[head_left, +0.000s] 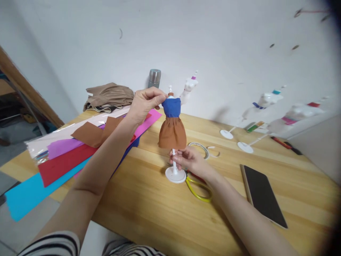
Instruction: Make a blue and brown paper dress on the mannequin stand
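Note:
A small white mannequin stand (175,175) stands on the wooden table (149,206). It wears a blue top (172,106) and a brown gathered skirt (172,133). My left hand (145,103) pinches the blue fabric at the mannequin's shoulder. My right hand (188,160) grips the thin white pole just under the skirt. Yellow-handled scissors (199,188) lie under my right wrist.
Coloured paper sheets (64,156) and a plastic sleeve lie at the left. Folded tan cloth (109,95) and a steel flask (154,78) are at the back. A tape roll (198,147), three more mannequins (262,103) and a dark tablet (262,195) are at the right.

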The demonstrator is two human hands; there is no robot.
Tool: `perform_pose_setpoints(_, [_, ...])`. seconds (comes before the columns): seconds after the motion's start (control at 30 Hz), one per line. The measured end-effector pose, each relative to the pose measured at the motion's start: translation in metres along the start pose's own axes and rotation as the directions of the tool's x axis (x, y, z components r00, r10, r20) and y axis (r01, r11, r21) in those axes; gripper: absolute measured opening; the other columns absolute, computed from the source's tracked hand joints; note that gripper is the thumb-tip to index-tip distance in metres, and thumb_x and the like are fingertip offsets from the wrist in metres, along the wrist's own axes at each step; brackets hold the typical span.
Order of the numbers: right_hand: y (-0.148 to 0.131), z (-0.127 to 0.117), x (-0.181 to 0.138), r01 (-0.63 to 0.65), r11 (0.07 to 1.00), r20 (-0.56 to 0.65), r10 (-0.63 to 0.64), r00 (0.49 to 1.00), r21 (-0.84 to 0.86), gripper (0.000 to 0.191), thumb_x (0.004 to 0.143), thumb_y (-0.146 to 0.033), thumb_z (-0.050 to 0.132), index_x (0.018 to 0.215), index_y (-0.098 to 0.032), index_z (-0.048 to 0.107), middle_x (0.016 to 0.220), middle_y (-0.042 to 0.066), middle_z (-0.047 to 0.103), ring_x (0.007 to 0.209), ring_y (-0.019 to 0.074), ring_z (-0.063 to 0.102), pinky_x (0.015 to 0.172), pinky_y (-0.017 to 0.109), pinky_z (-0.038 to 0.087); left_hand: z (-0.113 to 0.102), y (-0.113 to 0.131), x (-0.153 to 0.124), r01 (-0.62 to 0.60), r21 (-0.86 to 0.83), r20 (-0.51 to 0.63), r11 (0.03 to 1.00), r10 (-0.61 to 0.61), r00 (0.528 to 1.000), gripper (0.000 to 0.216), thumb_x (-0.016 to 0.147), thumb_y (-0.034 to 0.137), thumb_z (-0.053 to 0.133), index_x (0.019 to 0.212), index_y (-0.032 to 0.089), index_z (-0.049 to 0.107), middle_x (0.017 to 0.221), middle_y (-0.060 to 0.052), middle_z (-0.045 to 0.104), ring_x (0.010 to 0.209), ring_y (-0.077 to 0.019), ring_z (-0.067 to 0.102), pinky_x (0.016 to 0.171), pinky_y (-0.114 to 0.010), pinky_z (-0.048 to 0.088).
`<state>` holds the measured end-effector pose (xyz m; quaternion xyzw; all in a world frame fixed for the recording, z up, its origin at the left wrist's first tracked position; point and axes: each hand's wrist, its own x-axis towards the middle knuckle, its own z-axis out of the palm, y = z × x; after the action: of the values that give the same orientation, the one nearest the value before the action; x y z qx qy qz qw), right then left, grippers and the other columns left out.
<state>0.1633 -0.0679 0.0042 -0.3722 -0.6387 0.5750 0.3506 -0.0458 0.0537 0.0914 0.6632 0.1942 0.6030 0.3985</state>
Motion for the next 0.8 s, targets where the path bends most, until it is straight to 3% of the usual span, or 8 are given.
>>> perform_pose_setpoints(0.2, [-0.0005, 0.0011, -0.0002, -0.036, 0.999, -0.011, 0.036, 0.999, 0.017, 0.041, 0.075, -0.053, 0.080, 0.085, -0.018, 0.061, 0.071, 0.001, 0.067, 0.047, 0.0083, 0.052, 0.050, 0.026, 0.043, 0.0033, 0.0015, -0.0020, 0.078, -0.068, -0.023, 0.995, -0.080, 0.997, 0.031, 0.083, 0.046, 0.078, 0.077, 0.015, 0.074, 0.077, -0.004, 0.072, 0.068, -0.0132, 0.064, 0.058, -0.026, 0.051])
perform_pose_setpoints(0.33, [-0.0014, 0.0021, 0.0006, -0.027, 1.000, -0.029, 0.027, 0.999, 0.006, 0.038, 0.075, -0.050, 0.080, 0.083, -0.019, 0.059, 0.070, 0.000, 0.067, 0.047, 0.0091, 0.052, 0.049, 0.026, 0.043, 0.0038, 0.0030, -0.0045, 0.041, -0.060, 0.009, 0.997, -0.041, 0.999, 0.028, 0.077, 0.042, 0.084, 0.082, 0.016, 0.076, 0.080, -0.003, 0.074, 0.069, -0.0126, 0.063, 0.060, -0.026, 0.052])
perform_pose_setpoints(0.5, [-0.0001, 0.0036, 0.0014, -0.013, 0.999, -0.001, 0.013, 1.000, -0.031, 0.035, 0.077, -0.048, 0.078, 0.079, -0.019, 0.059, 0.066, 0.000, 0.064, 0.047, 0.0096, 0.052, 0.048, 0.025, 0.042, 0.0024, 0.0003, -0.0047, -0.060, -0.031, 0.019, 0.998, 0.061, 0.998, 0.027, 0.076, 0.044, 0.084, 0.075, 0.018, 0.077, 0.080, -0.003, 0.072, 0.069, -0.0137, 0.062, 0.064, -0.030, 0.051])
perform_pose_setpoints(0.63, [0.0001, 0.0047, 0.0009, -0.020, 0.999, 0.006, 0.020, 1.000, -0.038, 0.032, 0.079, -0.046, 0.076, 0.079, -0.019, 0.060, 0.066, 0.000, 0.063, 0.048, 0.0102, 0.052, 0.050, 0.026, 0.042, 0.0026, -0.0021, -0.0038, -0.034, -0.043, 0.021, 0.998, 0.035, 0.999, 0.021, 0.081, 0.036, 0.082, 0.075, 0.017, 0.075, 0.079, -0.002, 0.071, 0.069, -0.0128, 0.062, 0.064, -0.029, 0.050])
perform_pose_setpoints(0.8, [-0.0017, 0.0055, 0.0009, -0.036, 0.999, 0.021, 0.036, 0.999, 0.005, 0.033, 0.077, -0.047, 0.077, 0.081, -0.019, 0.059, 0.069, 0.000, 0.065, 0.048, 0.0099, 0.052, 0.050, 0.026, 0.042, 0.0038, -0.0053, -0.0044, 0.010, -0.082, 0.012, 0.997, -0.009, 1.000, 0.026, 0.082, 0.042, 0.080, 0.080, 0.017, 0.077, 0.078, -0.003, 0.072, 0.067, -0.0130, 0.064, 0.060, -0.028, 0.051])
